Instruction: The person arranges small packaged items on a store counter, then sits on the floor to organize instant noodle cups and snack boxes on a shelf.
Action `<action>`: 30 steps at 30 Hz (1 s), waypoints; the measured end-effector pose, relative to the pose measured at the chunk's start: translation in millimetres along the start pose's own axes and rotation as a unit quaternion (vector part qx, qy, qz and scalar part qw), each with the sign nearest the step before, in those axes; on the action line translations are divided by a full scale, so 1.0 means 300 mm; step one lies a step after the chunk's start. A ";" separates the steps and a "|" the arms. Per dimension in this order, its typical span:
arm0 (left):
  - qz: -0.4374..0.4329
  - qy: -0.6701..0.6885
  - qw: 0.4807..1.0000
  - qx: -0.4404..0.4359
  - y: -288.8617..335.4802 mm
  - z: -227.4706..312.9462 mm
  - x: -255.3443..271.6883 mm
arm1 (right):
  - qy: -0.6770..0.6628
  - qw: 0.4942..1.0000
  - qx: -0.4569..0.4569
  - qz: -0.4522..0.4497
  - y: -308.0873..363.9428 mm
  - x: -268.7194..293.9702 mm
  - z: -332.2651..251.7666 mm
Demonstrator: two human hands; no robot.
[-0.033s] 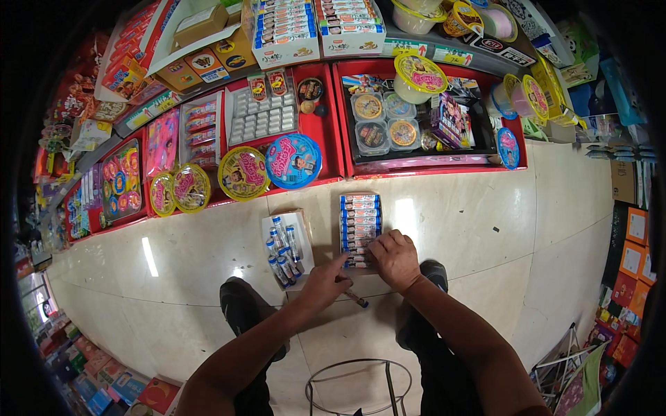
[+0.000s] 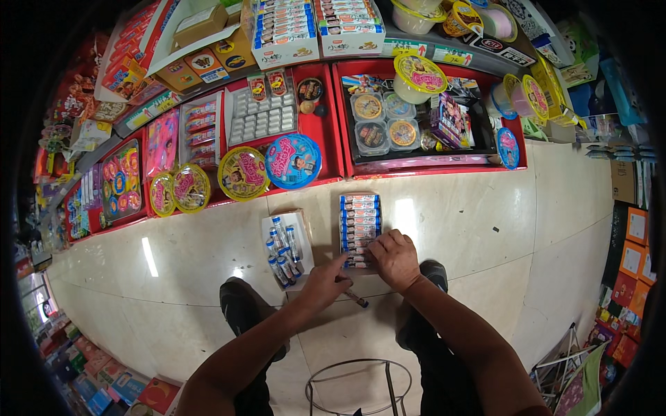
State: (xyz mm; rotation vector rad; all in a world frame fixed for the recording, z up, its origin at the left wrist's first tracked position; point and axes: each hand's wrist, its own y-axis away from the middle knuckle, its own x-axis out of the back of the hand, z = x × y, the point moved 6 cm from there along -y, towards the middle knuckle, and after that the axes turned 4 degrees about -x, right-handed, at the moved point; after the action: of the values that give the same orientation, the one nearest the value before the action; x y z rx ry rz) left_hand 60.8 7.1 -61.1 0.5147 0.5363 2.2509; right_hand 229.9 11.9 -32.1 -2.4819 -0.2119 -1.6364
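Observation:
An open box [image 2: 361, 199] on the floor between my feet holds a row of wrapped snack sticks [image 2: 361, 222], blue and white at their ends. My left hand [image 2: 322, 286] is at the box's near left corner, its index finger reaching to the sticks. From under its curled fingers a loose wrapped snack stick [image 2: 357, 299] pokes out, its upper end hidden. Across the near right side of the row bends my right hand [image 2: 397, 260], fingers closed and fingertips against the sticks; what they pinch is hidden. A second white box [image 2: 303, 239] to the left carries several loose sticks [image 2: 283, 253] lying askew.
Red display trays [image 2: 333, 125] with tubs and sweets line the far side; a blue-lidded tub [image 2: 293, 161] sits on the edge. My shoes [image 2: 243, 305] flank the boxes. A round metal stool frame [image 2: 359, 362] stands nearest me. Folded metal legs [image 2: 565, 357] lean at the right.

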 end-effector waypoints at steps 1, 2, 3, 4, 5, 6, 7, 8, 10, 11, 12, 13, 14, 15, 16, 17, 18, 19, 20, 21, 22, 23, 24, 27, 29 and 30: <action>0.000 0.005 1.000 0.002 -0.002 0.001 -0.001 | -0.002 1.000 0.004 0.015 -0.003 0.006 -0.002; -0.001 0.009 1.000 0.004 -0.003 0.002 -0.002 | 0.000 1.000 0.007 0.014 -0.004 0.006 -0.003; -0.001 0.014 1.000 0.006 -0.005 0.005 -0.002 | 0.002 1.000 0.009 0.013 -0.006 0.006 -0.005; -0.002 0.013 1.000 0.010 -0.006 0.007 -0.002 | 0.004 1.000 0.012 0.012 -0.006 0.006 -0.005; -0.004 0.013 1.000 0.015 -0.006 0.010 -0.002 | -0.004 1.000 0.004 -0.004 -0.004 0.000 -0.002; -0.005 0.012 1.000 0.018 -0.007 0.014 -0.002 | -0.011 1.000 -0.003 -0.019 -0.002 -0.005 0.000; -0.004 0.009 1.000 0.017 -0.008 0.017 -0.002 | -0.019 0.999 -0.011 -0.035 -0.001 -0.010 0.002; -0.003 0.007 1.000 0.015 -0.009 0.021 -0.002 | -0.018 0.999 -0.009 -0.030 -0.003 -0.008 0.001; -0.002 0.006 1.000 0.009 -0.011 0.023 -0.004 | -0.016 1.000 -0.006 -0.022 -0.007 -0.006 -0.003; -0.002 0.008 1.000 0.004 -0.013 0.023 -0.006 | -0.015 1.000 -0.010 -0.021 -0.006 -0.008 -0.001; -0.001 0.009 1.000 0.000 -0.014 0.025 -0.006 | -0.014 1.000 -0.013 -0.021 -0.006 -0.009 0.000; -0.002 0.004 1.000 0.001 -0.014 0.026 -0.006 | -0.014 1.000 -0.017 -0.021 -0.007 -0.008 0.002; -0.003 0.000 1.000 0.001 -0.015 0.026 -0.007 | -0.019 0.999 -0.022 -0.020 -0.005 -0.004 0.004; -0.004 -0.005 1.000 0.002 -0.012 0.024 -0.004 | -0.026 0.999 -0.027 -0.020 -0.009 0.007 -0.002; 0.001 -0.005 1.000 -0.006 -0.010 0.019 -0.003 | -0.033 0.999 -0.032 -0.019 -0.012 0.012 -0.005; 0.006 -0.005 1.000 -0.014 -0.007 0.010 -0.004 | -0.034 0.999 -0.019 -0.015 -0.013 0.012 -0.009; 0.010 -0.004 1.000 -0.024 -0.008 0.016 -0.004 | -0.033 0.999 -0.008 -0.012 -0.010 0.017 -0.005; 0.004 -0.014 1.000 -0.020 -0.008 0.017 -0.007 | -0.033 0.999 0.004 -0.008 -0.008 0.021 -0.003; -0.001 -0.024 1.000 -0.016 -0.006 0.018 -0.010 | -0.022 1.000 0.010 -0.010 -0.004 0.024 -0.002; -0.007 -0.035 0.999 -0.012 -0.004 0.021 -0.009 | -0.013 1.000 0.015 -0.011 -0.002 0.027 -0.005; -0.006 -0.033 0.999 -0.012 -0.003 0.021 -0.009 | -0.003 1.000 0.021 -0.012 -0.001 0.028 -0.008; -0.006 -0.030 0.999 -0.012 -0.002 0.019 -0.010 | -0.003 1.000 0.015 -0.009 -0.003 0.026 -0.005; -0.006 -0.028 1.000 -0.013 0.000 0.017 -0.012 | -0.002 1.000 0.010 -0.006 -0.005 0.024 -0.001; -0.001 -0.034 0.999 -0.016 0.001 0.009 -0.015 | -0.006 1.000 0.009 -0.005 -0.014 0.023 0.001; -0.002 -0.042 0.999 -0.022 0.002 0.010 -0.017 | -0.003 1.000 0.011 -0.008 -0.016 0.023 0.003; -0.002 -0.047 0.999 -0.024 0.003 0.010 -0.016 | 0.001 1.000 0.012 -0.010 -0.017 0.020 0.003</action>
State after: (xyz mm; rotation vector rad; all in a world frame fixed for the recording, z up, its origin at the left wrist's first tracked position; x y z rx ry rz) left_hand 64.9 3.5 -59.3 0.5904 0.4349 2.2180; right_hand 232.1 17.2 -26.7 -2.4690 -0.2552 -1.6336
